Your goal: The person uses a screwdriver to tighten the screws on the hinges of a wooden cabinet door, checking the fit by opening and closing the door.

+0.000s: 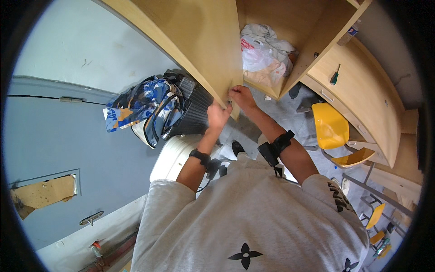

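A light wooden cabinet door stands swung out in front of me. At its lower outer corner my left hand is closed round the edge, its thumb on the inner face. On that inner face my right hand has its fingers pinched together, close to a small dark metal fitting. Whatever lies between the right fingertips is too small to make out. Inside the open cabinet, a white plastic bag lies with crumpled grey cloth.
On the right, a curved wooden desk holds a green-handled screwdriver. A yellow chair stands by its drawers. Left of the cabinet door are a blue patterned bag, a black ribbed suitcase and a white suitcase. A grey-blue door is farther left.
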Available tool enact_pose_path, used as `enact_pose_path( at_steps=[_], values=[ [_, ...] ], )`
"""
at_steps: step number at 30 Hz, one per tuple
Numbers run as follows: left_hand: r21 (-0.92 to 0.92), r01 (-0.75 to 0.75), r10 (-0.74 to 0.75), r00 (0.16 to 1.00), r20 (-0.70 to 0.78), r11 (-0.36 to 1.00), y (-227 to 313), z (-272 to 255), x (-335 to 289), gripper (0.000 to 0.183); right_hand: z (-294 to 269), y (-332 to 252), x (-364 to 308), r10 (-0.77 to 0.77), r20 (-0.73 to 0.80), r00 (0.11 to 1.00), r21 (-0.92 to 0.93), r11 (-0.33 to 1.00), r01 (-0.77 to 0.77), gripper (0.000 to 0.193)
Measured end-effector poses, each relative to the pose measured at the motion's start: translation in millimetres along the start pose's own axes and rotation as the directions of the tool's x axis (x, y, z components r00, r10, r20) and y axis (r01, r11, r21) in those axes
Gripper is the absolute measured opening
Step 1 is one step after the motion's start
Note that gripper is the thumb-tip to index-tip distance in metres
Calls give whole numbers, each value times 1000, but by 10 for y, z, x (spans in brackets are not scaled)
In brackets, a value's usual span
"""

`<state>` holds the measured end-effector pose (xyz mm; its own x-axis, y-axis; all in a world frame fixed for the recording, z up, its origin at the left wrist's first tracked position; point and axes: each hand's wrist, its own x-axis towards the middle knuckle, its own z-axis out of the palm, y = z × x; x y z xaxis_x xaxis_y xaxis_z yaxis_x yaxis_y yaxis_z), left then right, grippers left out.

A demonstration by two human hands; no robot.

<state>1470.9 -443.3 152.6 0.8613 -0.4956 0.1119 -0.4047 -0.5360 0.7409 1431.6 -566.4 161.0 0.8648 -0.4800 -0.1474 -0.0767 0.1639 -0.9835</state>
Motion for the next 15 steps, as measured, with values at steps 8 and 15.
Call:
enact_pose_path(
  at_steps=[8, 15],
  values=[
    [26, -17, 16, 1000, 23, 1000, -119, 36, 29, 43, -9, -84, -9, 158, 14, 987, -157, 975, -154, 21],
    [-129, -30, 57, 976, 212, 991, -17, -218, 88, 44, -58, -118, -54, 193, 81, 978, 66, 978, -199, 19]
  ],
)
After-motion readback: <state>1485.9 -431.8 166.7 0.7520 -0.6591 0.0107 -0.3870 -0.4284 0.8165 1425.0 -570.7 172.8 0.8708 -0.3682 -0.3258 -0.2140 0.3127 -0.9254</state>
